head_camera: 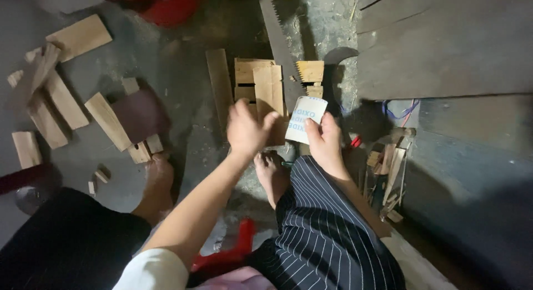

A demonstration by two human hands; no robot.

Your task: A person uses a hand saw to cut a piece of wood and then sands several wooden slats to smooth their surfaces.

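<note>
Now: left hand [245, 129] grips one wood board [268, 90]; right hand [325, 141] pinches one sandpaper sheet [305, 119].

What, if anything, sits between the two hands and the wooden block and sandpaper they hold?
Nothing visible. The left hand grips the wooden block directly, and the right hand holds the sandpaper sheet directly. The saw blade lies behind them on the floor.
</note>
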